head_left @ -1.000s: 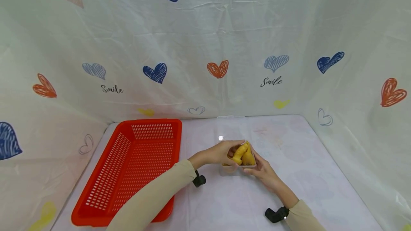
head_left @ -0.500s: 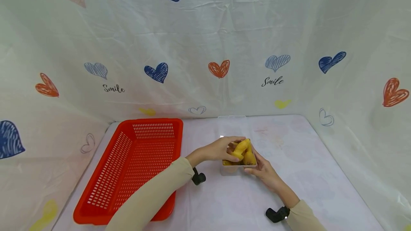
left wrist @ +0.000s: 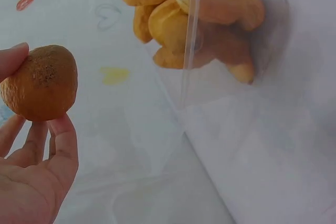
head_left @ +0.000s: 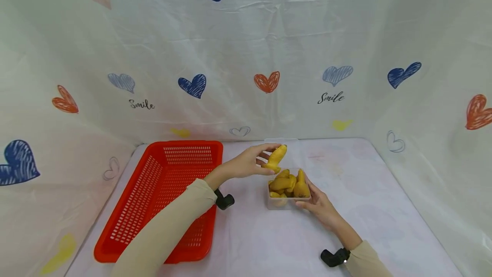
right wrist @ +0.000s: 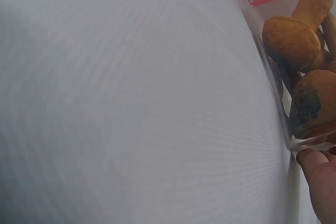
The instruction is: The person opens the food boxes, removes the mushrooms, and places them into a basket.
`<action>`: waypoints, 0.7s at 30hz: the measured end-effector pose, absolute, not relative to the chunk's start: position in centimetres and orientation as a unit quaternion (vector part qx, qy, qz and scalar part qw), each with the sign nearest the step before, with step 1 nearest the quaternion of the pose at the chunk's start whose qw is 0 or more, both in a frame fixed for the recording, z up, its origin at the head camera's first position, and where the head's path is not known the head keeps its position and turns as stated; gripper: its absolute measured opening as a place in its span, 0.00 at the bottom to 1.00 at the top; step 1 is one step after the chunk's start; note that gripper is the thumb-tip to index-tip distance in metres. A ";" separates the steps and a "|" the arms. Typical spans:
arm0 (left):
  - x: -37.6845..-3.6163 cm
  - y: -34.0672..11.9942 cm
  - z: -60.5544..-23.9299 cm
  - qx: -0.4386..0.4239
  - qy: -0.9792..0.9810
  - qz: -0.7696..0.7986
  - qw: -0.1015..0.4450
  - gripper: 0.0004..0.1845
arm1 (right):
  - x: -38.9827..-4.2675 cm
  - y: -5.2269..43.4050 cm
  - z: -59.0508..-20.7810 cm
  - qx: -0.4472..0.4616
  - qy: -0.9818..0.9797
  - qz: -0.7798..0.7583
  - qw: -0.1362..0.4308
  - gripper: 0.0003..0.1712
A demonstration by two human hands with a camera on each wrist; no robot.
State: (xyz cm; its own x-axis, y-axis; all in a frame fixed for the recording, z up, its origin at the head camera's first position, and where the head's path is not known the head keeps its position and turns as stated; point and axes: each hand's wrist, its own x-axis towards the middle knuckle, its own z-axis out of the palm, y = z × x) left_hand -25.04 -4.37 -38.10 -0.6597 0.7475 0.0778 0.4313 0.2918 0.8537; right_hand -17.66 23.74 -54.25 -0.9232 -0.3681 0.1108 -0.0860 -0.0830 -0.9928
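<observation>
My left hand (head_left: 247, 162) holds a yellow, long-necked gourd (head_left: 278, 155) in the air, above and behind the clear plastic box (head_left: 282, 204). In the left wrist view, thumb and fingertips pinch its round, brown-speckled end (left wrist: 46, 80), apart from the box. Several similar yellow gourds (head_left: 282, 183) lie heaped in the box. My right hand (head_left: 322, 209) grips the box at its right front corner, thumb at the front and fingers along the side, partly hidden. In the right wrist view, the thumb (right wrist: 317, 174) shows by the box's corner.
A large red perforated plastic basket (head_left: 165, 200) stands on the left of the white-covered table (head_left: 365, 191), under my left forearm. Behind the box, a clear lid edge (head_left: 282, 140) shows faintly. A white sheet (head_left: 300, 33) printed with hearts hangs around the table.
My left hand has lifted the gourd out of the box, moving up and slightly left. The right hand stays at the box. The whole head view has shifted slightly.
</observation>
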 end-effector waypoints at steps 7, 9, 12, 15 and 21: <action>-25.7 -7.3 -36.9 0.348 0.801 0.464 0.149 0.41 | -17.6 23.8 -54.3 -0.164 0.676 -0.712 0.097 0.56; -25.7 -8.2 -36.7 0.335 0.807 0.463 0.145 0.41 | -17.6 23.8 -54.3 -0.162 0.679 -0.709 0.096 0.56; -25.7 -9.5 -36.5 0.314 0.815 0.465 0.141 0.41 | -17.5 23.9 -54.4 -0.163 0.682 -0.707 0.096 0.55; -25.7 -10.9 -36.3 0.298 0.823 0.465 0.134 0.41 | -17.5 23.9 -54.4 -0.162 0.683 -0.705 0.096 0.55; -25.5 -13.8 -36.2 0.269 0.831 0.472 0.122 0.41 | -17.6 23.8 -54.3 -0.158 0.684 -0.706 0.096 0.55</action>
